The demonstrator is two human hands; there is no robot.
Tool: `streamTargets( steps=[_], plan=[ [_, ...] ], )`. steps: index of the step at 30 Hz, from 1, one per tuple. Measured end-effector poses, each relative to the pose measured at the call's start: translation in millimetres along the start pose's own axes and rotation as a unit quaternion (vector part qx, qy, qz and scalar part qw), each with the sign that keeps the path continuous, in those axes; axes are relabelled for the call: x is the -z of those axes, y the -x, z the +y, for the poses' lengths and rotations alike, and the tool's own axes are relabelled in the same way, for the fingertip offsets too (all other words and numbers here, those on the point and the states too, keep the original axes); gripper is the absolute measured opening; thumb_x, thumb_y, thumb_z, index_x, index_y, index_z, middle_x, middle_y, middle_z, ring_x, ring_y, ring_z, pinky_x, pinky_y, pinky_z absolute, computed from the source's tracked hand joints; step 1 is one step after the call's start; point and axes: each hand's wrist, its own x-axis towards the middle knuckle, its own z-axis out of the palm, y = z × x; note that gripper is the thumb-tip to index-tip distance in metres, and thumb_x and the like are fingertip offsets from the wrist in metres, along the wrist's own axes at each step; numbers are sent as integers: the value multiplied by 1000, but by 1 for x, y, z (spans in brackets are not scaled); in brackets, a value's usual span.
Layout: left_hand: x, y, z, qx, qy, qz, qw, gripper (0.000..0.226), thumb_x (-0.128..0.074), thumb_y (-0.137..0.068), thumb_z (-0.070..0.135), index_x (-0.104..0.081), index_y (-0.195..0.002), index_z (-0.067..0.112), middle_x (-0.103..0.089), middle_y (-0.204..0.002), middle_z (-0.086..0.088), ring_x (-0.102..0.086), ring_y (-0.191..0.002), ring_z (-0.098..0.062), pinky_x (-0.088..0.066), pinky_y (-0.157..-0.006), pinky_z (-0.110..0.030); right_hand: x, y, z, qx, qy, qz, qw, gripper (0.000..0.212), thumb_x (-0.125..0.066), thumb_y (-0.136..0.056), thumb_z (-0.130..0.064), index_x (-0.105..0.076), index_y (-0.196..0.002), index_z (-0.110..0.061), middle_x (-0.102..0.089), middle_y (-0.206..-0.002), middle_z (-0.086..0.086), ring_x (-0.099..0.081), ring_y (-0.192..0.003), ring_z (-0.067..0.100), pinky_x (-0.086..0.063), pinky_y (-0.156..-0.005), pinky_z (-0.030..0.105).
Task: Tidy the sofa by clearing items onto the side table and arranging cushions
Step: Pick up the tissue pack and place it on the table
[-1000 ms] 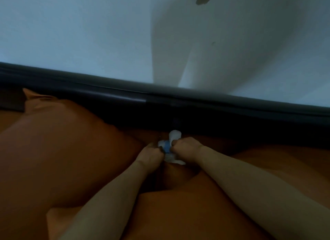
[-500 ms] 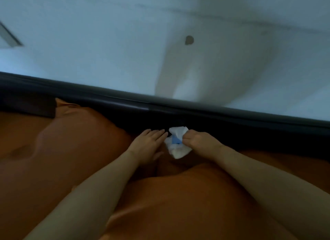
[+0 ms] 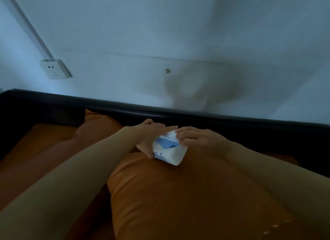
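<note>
a soft tissue pack, white with a blue panel, is held above the near orange cushion, close to the dark sofa back. the right hand is curled over the pack's upper end, its grip pinching the loose white wrapper there, while the left hand lies against the pack's left side with fingers mostly straight and the thumb under the lower corner, so its grip is spread and supporting rather than clamped. the pack is judged to be light and squashy, with a thin plastic skin that may crinkle and slip, and nothing in it is fragile. a hold by the wrapper's loose end alone could let it swing or tear, so it would be better taken across the middle of its body. a second orange cushion lies to the left. the side table is not in view.
</note>
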Motion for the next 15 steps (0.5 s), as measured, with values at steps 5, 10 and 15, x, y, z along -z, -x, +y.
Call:
streamTargets(
  steps=[5, 10, 15],
  plan=[
    [-11, 50, 46, 5, -16, -17, 1000, 106, -76, -70, 43, -10, -151, 30, -37, -136, 2, -32, -125, -19, -23, -109, -37, -1, 33, -48, -36, 21, -34, 999, 35, -65, -82, -9, -56, -115, -16, -61, -124, 8, -53, -118, 22, -56, -85, 32],
    [-34, 83, 69, 34, 5, 26, 999, 102, -71, -69, 50, -11, -150, 29, -31, -140, 2, -28, -127, -20, -22, -111, -42, 5, 38, -95, -97, 6, -47, 994, 35, -54, -87, -24, -55, -121, -14, -55, -129, 7, -50, -121, 19, -47, -100, 35],
    [-45, 113, 85, 47, 6, 83, 995, 92, -64, -73, 58, -19, -146, 25, -29, -142, -1, -27, -127, -22, -27, -106, -45, 7, 25, -138, -175, -10, -80, 981, 57, -54, -86, -42, -42, -135, -18, -34, -147, 1, -26, -137, 17, -20, -114, 45]
  ],
)
